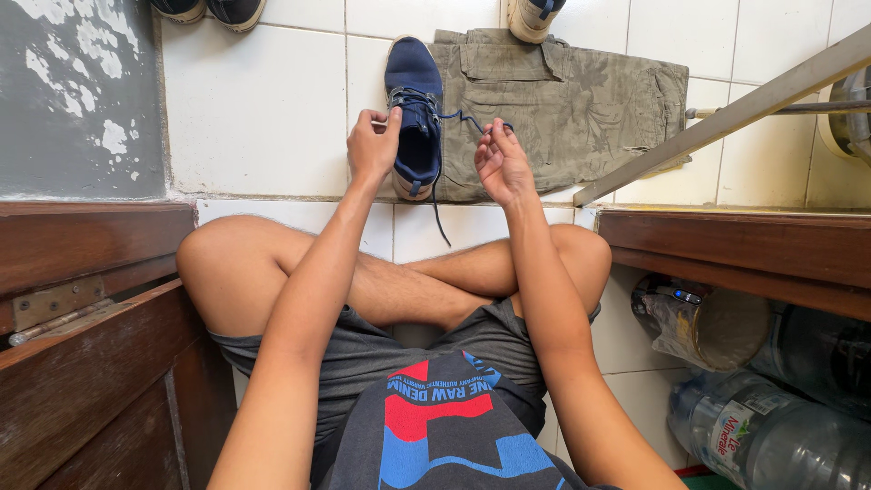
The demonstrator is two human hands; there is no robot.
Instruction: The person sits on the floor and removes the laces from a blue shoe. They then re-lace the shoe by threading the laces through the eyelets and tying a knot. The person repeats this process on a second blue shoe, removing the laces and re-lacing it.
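A navy blue sneaker (415,100) lies on the white tiled floor in front of my crossed legs, toe pointing away. My left hand (373,143) is closed on the lace at the shoe's left side. My right hand (501,163) pinches the dark blue shoelace (463,118) stretched out from the shoe's right side. A loose lace end trails down toward my knees. The shoe's right edge rests beside a folded pair of olive cargo shorts (572,100).
Dark wooden furniture (82,318) stands at my left and a wooden shelf (744,245) at my right, with plastic water bottles (771,436) beneath. A metal bar (726,118) slants across the upper right. Other shoes (209,9) sit along the top edge.
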